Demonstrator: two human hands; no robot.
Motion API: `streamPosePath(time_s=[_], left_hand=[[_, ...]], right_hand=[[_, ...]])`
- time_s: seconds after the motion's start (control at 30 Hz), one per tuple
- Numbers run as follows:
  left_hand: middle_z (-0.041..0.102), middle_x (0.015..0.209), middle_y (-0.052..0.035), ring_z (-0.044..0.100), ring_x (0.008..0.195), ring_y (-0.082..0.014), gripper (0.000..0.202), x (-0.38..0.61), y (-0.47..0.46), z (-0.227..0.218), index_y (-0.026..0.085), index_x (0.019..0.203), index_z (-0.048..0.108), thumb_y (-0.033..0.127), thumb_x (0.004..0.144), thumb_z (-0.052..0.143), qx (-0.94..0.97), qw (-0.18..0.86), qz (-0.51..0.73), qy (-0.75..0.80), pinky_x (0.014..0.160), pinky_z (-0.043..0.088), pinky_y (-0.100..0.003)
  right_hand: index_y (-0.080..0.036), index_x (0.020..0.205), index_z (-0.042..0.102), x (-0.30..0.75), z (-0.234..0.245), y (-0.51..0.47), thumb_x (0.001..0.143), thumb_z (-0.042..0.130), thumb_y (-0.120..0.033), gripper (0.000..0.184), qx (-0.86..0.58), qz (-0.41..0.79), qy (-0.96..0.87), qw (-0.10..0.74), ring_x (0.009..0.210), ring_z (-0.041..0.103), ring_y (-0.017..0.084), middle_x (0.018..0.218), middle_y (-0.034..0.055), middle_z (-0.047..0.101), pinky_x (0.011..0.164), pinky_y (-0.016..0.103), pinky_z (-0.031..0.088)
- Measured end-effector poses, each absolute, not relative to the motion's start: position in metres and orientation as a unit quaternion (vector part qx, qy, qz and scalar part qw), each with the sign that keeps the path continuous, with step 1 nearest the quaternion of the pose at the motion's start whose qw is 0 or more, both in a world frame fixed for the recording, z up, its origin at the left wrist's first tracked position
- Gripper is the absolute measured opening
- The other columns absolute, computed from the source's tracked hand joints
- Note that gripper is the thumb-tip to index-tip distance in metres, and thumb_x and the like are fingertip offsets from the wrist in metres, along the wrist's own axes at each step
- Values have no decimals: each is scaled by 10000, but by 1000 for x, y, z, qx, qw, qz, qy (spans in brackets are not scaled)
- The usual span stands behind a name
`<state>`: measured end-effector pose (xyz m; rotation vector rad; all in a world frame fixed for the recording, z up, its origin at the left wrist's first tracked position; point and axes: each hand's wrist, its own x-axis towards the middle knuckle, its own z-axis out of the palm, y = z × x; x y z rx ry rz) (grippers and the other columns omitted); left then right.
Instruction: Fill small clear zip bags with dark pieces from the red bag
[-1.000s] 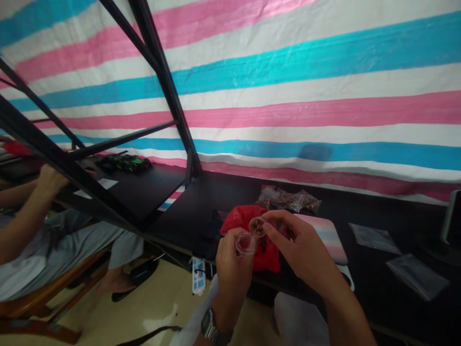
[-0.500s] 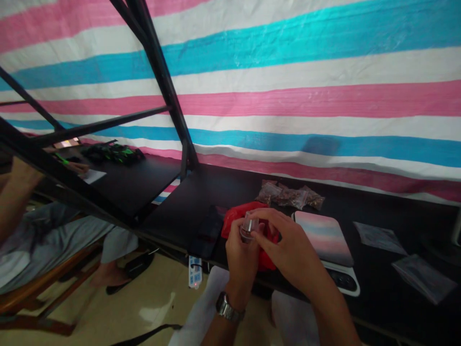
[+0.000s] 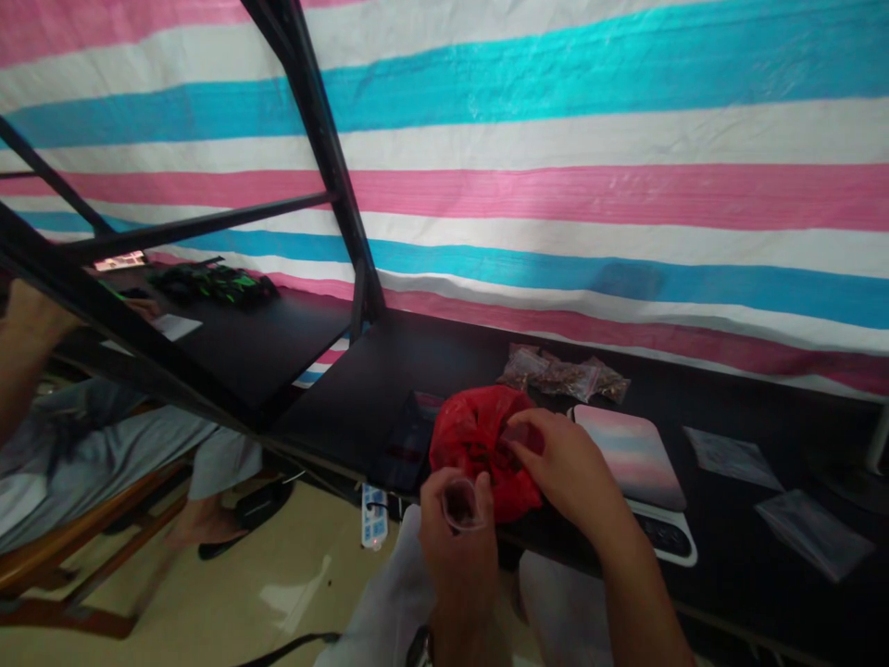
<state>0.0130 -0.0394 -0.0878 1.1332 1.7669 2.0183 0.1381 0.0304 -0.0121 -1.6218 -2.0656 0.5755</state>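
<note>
My left hand grips a small clear plastic cup with its open mouth facing up; something dark shows inside. In front of it lies an open red plastic bag with dark contents I cannot make out. My right hand is at the bag's right side, thumb and fingers pinched on a small clear plastic piece, perhaps a second cup or a lid. Right of that hand is a flat digital scale with a shiny plate. Several small clear bags of brown bits lie behind the red bag.
Two flat clear zip bags lie right of the scale. A dark phone-like slab is left of the red bag. A black metal frame rises at left; beyond it a seated person's arm shows. A power strip hangs below the table edge.
My hands have come apart, and the clear pieces held together are now separate. My left hand moved down toward me with the cup; the red bag is more exposed.
</note>
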Motion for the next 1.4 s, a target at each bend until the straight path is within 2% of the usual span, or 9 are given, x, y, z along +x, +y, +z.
streamPosePath(time_s=[0.1,0.27,0.37,0.47,0.67,0.93,1.03,1.2,1.4], left_hand=[[631,752,28,601,620,-145,153,21,-51,-97,232,933,656,330,900,768,417,120,662,611,596,514,-257],[605,798,28,571,653,-138,114,18,-50,-100,237,928,639,306,953,725,449,113,638,615,609,495,-243],[627,878,10,603,745,-150,113,8,-43,-102,237,957,636,295,948,733,444,62,645,619,690,518,-255],[644,917,-5,624,814,-166,115,0,-36,-103,235,960,641,288,940,741,458,48,646,609,756,530,-272],[623,814,22,601,700,-141,101,3,-32,-98,233,905,633,267,954,715,463,121,648,592,658,507,-241],[619,771,29,592,659,-131,124,11,-32,-98,224,886,639,281,936,737,447,140,663,584,631,502,-229],[608,766,35,589,650,-123,121,12,-33,-96,224,886,635,274,948,726,448,142,665,580,624,498,-220],[592,762,40,576,640,-113,134,14,-35,-94,225,870,622,266,955,716,467,134,664,568,613,492,-210],[623,757,34,599,641,-117,125,11,-29,-93,222,881,638,295,933,726,446,137,668,579,628,513,-221]], right_hand=[[-230,1085,758,135,-23,39,935,646,-125,215,-612,145,-752,197,1082,661,293,1184,75,791,950,421,454],[-230,1084,748,117,-39,50,966,616,-145,197,-641,92,-717,258,1092,644,282,1243,71,772,966,408,442],[-226,1068,762,108,-44,54,957,639,-148,182,-652,91,-700,278,1082,654,288,1228,76,776,956,408,451],[-219,1049,771,106,-45,55,952,664,-165,154,-633,140,-707,282,1094,677,282,1185,79,783,971,400,468],[-222,1000,780,109,-38,51,911,727,-181,112,-551,287,-744,245,979,719,234,1063,50,810,918,361,497],[-214,1031,791,118,-39,54,944,672,-241,150,-545,380,-676,319,956,764,213,1024,39,829,898,331,540],[-216,1057,791,120,-39,59,923,668,-184,185,-593,311,-673,314,1029,751,235,1101,51,823,963,364,529],[-214,1113,780,111,-35,64,890,606,-28,340,-637,164,-712,246,1160,698,277,1261,84,790,1036,410,489],[-215,1113,781,105,-37,67,974,609,-106,246,-602,129,-759,212,1189,665,279,1297,83,774,1021,395,483]])
